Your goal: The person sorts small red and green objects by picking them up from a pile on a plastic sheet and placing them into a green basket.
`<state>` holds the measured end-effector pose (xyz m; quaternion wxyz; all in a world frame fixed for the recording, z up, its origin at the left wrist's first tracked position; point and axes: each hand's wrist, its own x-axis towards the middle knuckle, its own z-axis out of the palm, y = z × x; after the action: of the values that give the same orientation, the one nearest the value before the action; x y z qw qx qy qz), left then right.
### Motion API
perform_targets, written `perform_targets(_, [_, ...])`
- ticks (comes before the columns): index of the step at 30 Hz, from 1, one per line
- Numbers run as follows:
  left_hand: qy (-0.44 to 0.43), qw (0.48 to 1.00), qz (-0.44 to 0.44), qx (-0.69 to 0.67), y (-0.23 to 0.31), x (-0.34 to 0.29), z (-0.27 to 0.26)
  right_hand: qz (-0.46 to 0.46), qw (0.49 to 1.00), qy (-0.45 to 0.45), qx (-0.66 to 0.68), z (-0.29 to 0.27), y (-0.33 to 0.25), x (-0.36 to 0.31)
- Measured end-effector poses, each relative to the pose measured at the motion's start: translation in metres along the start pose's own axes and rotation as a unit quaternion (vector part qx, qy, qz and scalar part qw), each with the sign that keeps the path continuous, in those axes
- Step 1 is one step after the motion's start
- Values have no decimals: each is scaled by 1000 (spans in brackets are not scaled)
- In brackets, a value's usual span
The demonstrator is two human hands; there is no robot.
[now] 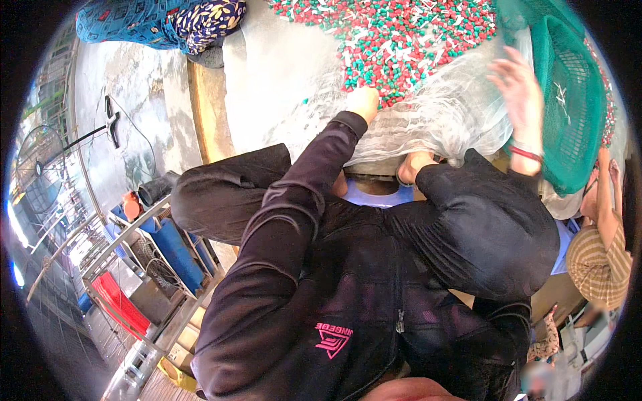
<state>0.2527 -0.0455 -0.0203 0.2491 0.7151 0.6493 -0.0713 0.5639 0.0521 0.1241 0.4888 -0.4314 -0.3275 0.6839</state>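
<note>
Head view, starting at the left, takes in a fan (40, 160), a metal rack holding a blue panel (175, 250) and a red ribbed piece (120, 304), and, higher up, a co-worker's blue garment (130, 25) with boxed print too small to read. Toward the middle, the wearer's black jacket (281, 267) carries a short line of pink capitals, upside down in the view, beside an angular pink emblem (332, 344). Past the cuff, the left hand (363, 103) is at the near edge of a spread of small red, green and white pieces (418, 43); its fingers look curled in, but their tips are hidden, so I cannot tell whether they grip anything. The pieces lie spread beyond that hand and off to its right, with sheer white netting (428, 123) bunched along their near side. Farther right, the right hand (520, 90) is raised with fingers spread and nothing visible in its grasp, apart from the pieces; a red band (526, 154) circles its wrist. Just beside it stands a green mesh basket (572, 100), then a co-worker's striped garment (597, 267).
</note>
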Motion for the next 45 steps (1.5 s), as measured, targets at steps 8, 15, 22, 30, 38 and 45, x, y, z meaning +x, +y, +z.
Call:
perform_targets(8, [-79, 992, -40, -91, -14, 31, -40, -186, 735, -187, -624, 46, 178, 48])
perform_targets(15, [-47, 831, -143, -535, -26, 23, -60, -53, 725, -67, -683, 37, 198, -17])
perform_targets(22, [-55, 578, -84, -810, -42, 23, -34, -108, 710, -101, -688, 49, 199, 0])
perform_targets(30, [-54, 533, -37, -844, -37, 0, -46, -144, 687, -172, -691, 69, 194, -3])
perform_targets(38, [53, 980, 2, -190, -6, 13, -20, -111, 718, -183, -662, 45, 216, 1])
perform_targets(45, [45, 997, 58, -23, -11, 31, -16, 56, 885, -111, -449, 58, 193, 11])
